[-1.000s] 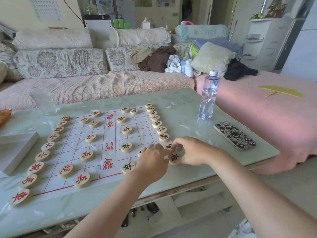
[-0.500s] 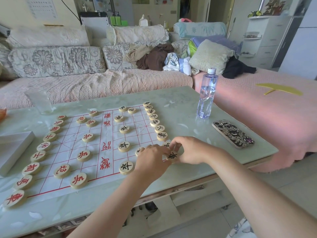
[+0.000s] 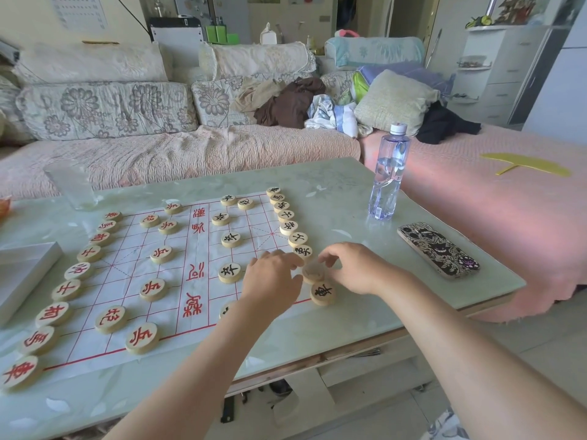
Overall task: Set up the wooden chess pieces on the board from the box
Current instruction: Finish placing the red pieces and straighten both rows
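Corner piece (image 3: pixel 322 292): now released, just nearer than the hands.
Right hand (image 3: pixel 352 268): pinches neighbour piece (image 3: pixel 313 272).
Left hand (image 3: pixel 273 277): flat, touching it.
Setup: seemingly nearly done.

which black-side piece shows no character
The piece between the left hand and right hand; its top looks blank, while the others show black characters.

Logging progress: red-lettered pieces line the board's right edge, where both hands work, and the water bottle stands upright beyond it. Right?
No. The head view shows black-lettered pieces along the board's right edge; red-lettered pieces line the left. The left hand and right hand do work there, and the water bottle stands upright beyond it.
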A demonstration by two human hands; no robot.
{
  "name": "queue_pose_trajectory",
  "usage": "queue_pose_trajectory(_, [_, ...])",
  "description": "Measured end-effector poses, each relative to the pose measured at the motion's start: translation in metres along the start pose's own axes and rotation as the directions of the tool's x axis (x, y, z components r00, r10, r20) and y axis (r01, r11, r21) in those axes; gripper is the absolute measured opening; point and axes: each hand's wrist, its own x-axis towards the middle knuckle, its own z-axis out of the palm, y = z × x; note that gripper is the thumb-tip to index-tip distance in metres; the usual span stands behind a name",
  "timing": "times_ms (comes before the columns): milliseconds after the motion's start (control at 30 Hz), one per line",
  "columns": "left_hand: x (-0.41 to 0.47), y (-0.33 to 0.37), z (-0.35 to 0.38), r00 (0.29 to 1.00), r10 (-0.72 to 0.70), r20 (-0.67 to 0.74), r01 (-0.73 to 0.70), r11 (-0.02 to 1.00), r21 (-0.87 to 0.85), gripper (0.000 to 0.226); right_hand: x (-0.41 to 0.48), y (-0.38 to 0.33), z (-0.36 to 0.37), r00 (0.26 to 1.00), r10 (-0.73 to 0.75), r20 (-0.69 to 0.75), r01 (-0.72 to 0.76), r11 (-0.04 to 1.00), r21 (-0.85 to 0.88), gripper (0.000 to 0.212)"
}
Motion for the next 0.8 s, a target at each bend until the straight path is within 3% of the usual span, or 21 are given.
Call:
queue_pose_trajectory(200, [0.017, 0.002, 0.007, 0.997, 0.017, 0.079, -0.022, 0.998, 0.057, 0.029, 0.019, -0.001, 0.004, 0.998, -0.026, 0.051, 0.025, 0.999, 0.020, 0.033])
queue_pose_trajectory(600, [0.016, -0.006, 0.014, 0.997, 0.029, 0.070, -0.023, 0.996, -0.091, 0.029, 0.023, 0.005, 0.001, 0.998, -0.026, 0.065, 0.025, 0.999, 0.022, 0.033])
queue_pose_trajectory(800, [0.031, -0.013, 0.005, 0.999, -0.042, 0.017, 0.043, 0.996, -0.077, 0.026, 0.029, 0.009, -0.001, 0.997, 0.032, -0.064, -0.032, 0.999, -0.001, 0.042])
